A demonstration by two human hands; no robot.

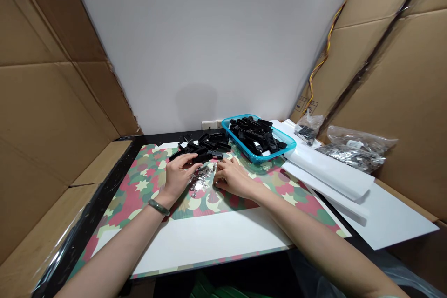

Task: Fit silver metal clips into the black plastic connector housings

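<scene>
Well, we start at our left hand (178,177), a jade bangle (159,207) on its wrist, its fingers (190,160) lying low and loosely together, holding nothing we can see. At their 3 o'clock, just beside them, shiny metal terminals (200,180) spread in a loose patch on a camouflage-print mat (146,181), the patch's long axis running from 7 to 1 o'clock. Our right hand (232,179) sits at the patch's 3 o'clock, its curled fingers (220,177) at the edge; we cannot tell whether they pinch a piece. Black plastic connector housings (202,148) heap at 12 o'clock, a blue plastic basket (260,158) holds more at 1 o'clock, and a clear plastic bag (352,149) of metal parts lies farther right.
</scene>
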